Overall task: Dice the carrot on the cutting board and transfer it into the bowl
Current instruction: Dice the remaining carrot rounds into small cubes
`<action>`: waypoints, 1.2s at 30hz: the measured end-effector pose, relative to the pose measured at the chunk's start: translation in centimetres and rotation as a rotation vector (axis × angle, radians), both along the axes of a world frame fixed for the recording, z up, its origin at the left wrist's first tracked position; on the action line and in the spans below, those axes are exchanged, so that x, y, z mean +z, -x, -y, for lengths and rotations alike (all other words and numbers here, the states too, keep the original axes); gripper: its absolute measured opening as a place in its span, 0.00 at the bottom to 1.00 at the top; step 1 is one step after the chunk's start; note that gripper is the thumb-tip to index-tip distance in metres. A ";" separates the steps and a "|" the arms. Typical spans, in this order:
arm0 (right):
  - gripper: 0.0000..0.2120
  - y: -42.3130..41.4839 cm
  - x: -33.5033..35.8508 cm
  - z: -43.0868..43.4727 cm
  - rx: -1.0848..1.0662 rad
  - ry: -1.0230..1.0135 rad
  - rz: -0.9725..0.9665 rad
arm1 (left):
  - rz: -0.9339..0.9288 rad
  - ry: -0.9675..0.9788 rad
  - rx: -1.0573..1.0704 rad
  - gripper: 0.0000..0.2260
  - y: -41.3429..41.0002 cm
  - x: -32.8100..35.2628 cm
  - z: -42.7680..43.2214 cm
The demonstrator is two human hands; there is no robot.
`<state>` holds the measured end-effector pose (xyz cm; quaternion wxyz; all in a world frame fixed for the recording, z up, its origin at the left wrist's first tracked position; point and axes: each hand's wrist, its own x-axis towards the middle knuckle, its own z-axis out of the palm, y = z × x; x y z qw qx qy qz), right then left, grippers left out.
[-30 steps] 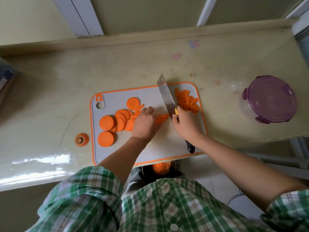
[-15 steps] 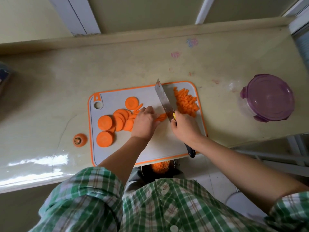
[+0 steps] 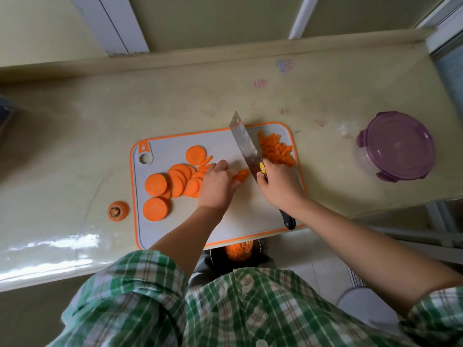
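Observation:
A grey cutting board [image 3: 175, 229] with an orange rim lies on the counter. Several round carrot slices [image 3: 156, 184] sit on its left half. A pile of diced carrot [image 3: 275, 149] lies at its far right corner. My left hand [image 3: 218, 184] presses down on a small stack of carrot strips [image 3: 241, 175] in the middle. My right hand [image 3: 280, 186] grips the handle of a cleaver [image 3: 244, 142], its blade raised just right of the strips. A dark bowl [image 3: 261, 249] with diced carrot shows below the board's near edge, mostly hidden by my shirt.
A cut-off carrot top [image 3: 117, 210] lies on the counter left of the board. A lidded purple container [image 3: 398, 145] stands at the right. The counter's near edge runs just under the board, which overhangs it slightly.
The cleaver went down onto the strips and has come up again beside them. My left hand stays pressed on the strips. The view has shifted slightly.

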<state>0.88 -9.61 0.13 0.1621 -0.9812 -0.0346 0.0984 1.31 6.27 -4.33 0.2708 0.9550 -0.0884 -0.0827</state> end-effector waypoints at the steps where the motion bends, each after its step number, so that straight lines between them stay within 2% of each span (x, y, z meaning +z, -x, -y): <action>1: 0.06 0.1 -0.1 -0.1 0.007 0.005 -0.031 | -0.001 -0.005 -0.001 0.06 -0.1 -0.1 0.0; 5: 0.05 0.5 -0.3 -0.5 0.014 0.008 -0.112 | -0.014 -0.034 -0.021 0.06 -0.2 -0.2 -0.1; 14: 0.06 1.0 -0.8 -1.2 0.006 0.014 -0.077 | -0.016 0.011 -0.031 0.05 -0.3 -0.1 -0.1; 20: 0.09 0.7 -0.6 -0.5 -0.029 -0.066 -0.062 | -0.021 -0.059 -0.071 0.14 -0.2 0.0 -0.6; 23: 0.08 0.4 0.0 -0.3 -0.034 -0.091 -0.059 | -0.005 -0.026 -0.078 0.17 0.1 0.4 -0.8; 29: 0.06 0.5 0.7 -0.9 0.019 0.013 -0.108 | 0.018 -0.016 -0.050 0.07 0.0 0.2 -0.8; 36: 0.06 1.2 -0.3 -1.2 -0.012 -0.002 -0.110 | -0.010 0.008 -0.041 0.05 -0.1 -0.3 -0.6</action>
